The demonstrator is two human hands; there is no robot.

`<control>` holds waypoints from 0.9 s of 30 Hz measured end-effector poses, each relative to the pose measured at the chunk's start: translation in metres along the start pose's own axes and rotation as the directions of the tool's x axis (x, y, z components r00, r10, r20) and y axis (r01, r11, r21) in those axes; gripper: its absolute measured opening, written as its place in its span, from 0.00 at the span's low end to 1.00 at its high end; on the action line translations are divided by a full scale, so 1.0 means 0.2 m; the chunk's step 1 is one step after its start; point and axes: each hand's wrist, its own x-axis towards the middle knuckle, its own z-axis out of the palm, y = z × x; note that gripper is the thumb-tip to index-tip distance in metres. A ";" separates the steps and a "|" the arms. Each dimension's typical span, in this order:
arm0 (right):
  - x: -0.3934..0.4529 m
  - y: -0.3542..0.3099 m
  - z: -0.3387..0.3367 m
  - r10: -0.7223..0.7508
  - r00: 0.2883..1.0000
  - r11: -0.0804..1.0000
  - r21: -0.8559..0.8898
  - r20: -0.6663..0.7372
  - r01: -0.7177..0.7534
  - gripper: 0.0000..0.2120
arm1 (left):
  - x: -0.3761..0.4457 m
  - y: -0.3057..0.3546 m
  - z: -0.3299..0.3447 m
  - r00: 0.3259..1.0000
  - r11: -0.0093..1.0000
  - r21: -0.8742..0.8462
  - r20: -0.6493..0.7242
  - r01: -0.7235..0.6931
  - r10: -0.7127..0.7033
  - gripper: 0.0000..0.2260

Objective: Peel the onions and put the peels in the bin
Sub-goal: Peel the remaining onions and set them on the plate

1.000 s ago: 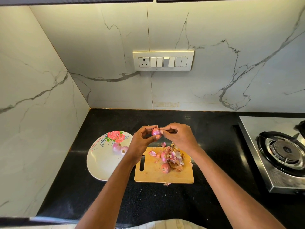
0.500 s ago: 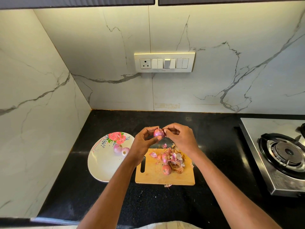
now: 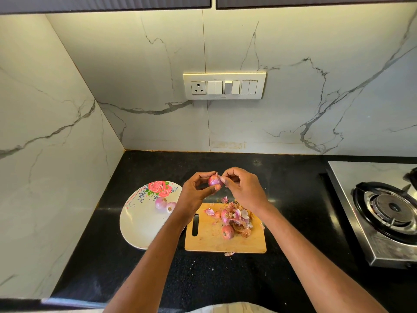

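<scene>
- Nearest the camera, a scrap of peel (image 3: 229, 253) on the black countertop (image 3: 225, 281), just off the near edge of the wooden cutting board (image 3: 211, 241)
- On the board: an unpeeled red onion (image 3: 227, 232) near the middle; behind it a heap of pink and brown onion peels (image 3: 237, 219), piled toward the board's right half; a dark slot handle at the left end
- Left of the board, a white floral plate (image 3: 140, 220) carrying two peeled onions (image 3: 165, 204), touching one another, just below the rose print
- Raised above the board's far edge, left hand (image 3: 193, 193) curled round a small pink onion (image 3: 214, 180); thumb beneath, fingertips arched over the top; a stub of stem sticking upward
- Right hand (image 3: 244, 188) close against the same onion; thumb and forefinger pressed together in a pinch at its right side; whether on skin or on the stem tip, cannot tell
- Far right, a steel gas stove (image 3: 383, 213) with one burner in view, well apart from the board
- Farthest, a marble-patterned wall bearing a switch panel (image 3: 224, 86) with one socket
</scene>
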 end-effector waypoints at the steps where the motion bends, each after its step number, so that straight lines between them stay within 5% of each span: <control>1: 0.00 0.00 0.01 0.002 1.000 1.000 -0.029 0.003 -0.002 0.02 | 0.00 0.00 0.00 1.000 1.000 0.002 -0.002 -0.004 0.004 0.16; 10: -0.02 0.10 0.01 0.200 0.977 0.979 -0.027 -0.071 -0.202 0.02 | -0.02 0.00 0.01 0.999 0.998 -0.064 0.042 0.005 -0.003 0.19; 14: -0.04 0.10 0.03 0.276 0.959 0.947 0.188 -0.068 -0.260 0.04 | -0.03 0.00 0.04 0.999 0.994 -0.107 0.043 0.037 -0.032 0.21; 19: -0.04 0.02 0.02 0.222 0.968 0.882 0.400 0.116 -0.250 0.21 | -0.03 0.01 0.03 0.999 0.992 -0.118 0.027 0.045 -0.042 0.22; 24: -0.04 0.05 0.00 0.171 0.985 0.888 0.435 -0.016 -0.147 0.09 | -0.03 0.03 0.05 0.994 0.978 -0.188 0.077 0.090 -0.077 0.17; 27: -0.03 0.04 0.01 0.132 0.990 0.958 0.265 -0.054 -0.114 0.06 | -0.03 0.04 0.04 0.993 0.972 -0.209 0.074 0.105 -0.091 0.15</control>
